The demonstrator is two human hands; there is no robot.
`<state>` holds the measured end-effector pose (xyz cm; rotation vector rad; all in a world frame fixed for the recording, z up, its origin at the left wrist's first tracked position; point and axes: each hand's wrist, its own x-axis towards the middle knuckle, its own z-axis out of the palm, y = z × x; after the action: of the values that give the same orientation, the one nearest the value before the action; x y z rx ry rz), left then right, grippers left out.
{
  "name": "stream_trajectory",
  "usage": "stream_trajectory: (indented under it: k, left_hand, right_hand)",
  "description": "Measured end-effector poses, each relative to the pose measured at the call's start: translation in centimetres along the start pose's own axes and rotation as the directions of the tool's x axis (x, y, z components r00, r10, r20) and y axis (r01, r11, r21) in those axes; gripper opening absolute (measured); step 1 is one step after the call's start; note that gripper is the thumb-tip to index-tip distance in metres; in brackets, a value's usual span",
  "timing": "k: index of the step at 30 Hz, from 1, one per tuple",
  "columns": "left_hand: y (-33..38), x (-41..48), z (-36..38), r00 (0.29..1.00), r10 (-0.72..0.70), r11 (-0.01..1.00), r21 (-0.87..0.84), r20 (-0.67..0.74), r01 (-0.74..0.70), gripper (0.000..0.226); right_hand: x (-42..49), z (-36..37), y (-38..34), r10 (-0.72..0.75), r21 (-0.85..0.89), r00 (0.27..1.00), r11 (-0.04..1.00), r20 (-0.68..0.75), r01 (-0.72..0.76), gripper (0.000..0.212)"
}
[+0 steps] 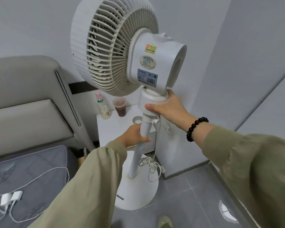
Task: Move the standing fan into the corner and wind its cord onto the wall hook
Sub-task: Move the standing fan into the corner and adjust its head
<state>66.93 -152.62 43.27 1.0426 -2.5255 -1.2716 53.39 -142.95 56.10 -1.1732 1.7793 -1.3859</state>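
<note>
Two-handed grip on the standing fan (pixel 122 51), seen from the head camera. The right hand (pixel 164 106) wraps the neck collar just below the motor housing, thumb across the front and fingers (pixel 169 92) curled behind, clenched on the collar; this high hold probably steadies the heavy head against tipping. The left hand (pixel 133 134) is closed around the pole (pixel 138 155) lower down, fingers clasped on the tube, a placement suited to lifting or steering. The round base (pixel 138 193) sits over the grey floor (pixel 187 203); whether it rests there or is raised cannot be told. The fan stands just in front of a small white table (pixel 115 127) carrying a bottle (pixel 103 106) and a cup (pixel 119 106), between the bed (pixel 28 170) and the wall (pixel 212 79). The cord (pixel 150 163) hangs from the neck beside the pole and lies in a loose tangle on the base, not yet wound. No wall hook is visible. The move appears to be under way; the winding remains.
</note>
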Motion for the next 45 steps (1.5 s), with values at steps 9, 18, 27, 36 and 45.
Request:
stream_trajectory:
  k: [9,18,27,36,45]
  left_hand:
    - [-3.0,8.0,-0.1,0.998,-0.051,0.992,-0.113,0.024,0.054,0.022]
    - [-8.0,12.0,1.5,0.985,-0.105,0.965,-0.227,0.136,0.134,0.019]
    - [-17.3,15.0,7.7,0.976,-0.077,0.966,-0.229,0.206,0.124,0.022]
    - [-26.6,18.9,16.7,0.978,-0.085,0.955,-0.264,0.189,0.134,0.031]
    - [-34.0,20.9,22.9,0.974,-0.067,0.974,-0.199,0.218,0.112,0.041]
  right_hand:
    - [9.1,1.0,3.4,0.010,-0.125,0.997,0.992,0.072,-0.001,0.057]
    - [12.8,3.7,8.8,0.105,-0.173,0.994,0.980,0.011,-0.101,0.075]
    - [12.3,8.5,20.0,0.167,-0.209,0.982,0.961,-0.089,-0.182,0.075]
    - [10.9,13.3,33.5,0.057,-0.257,0.973,0.960,-0.224,-0.116,0.082]
    - [8.2,16.4,43.1,0.041,-0.226,0.947,0.967,-0.318,-0.118,0.079]
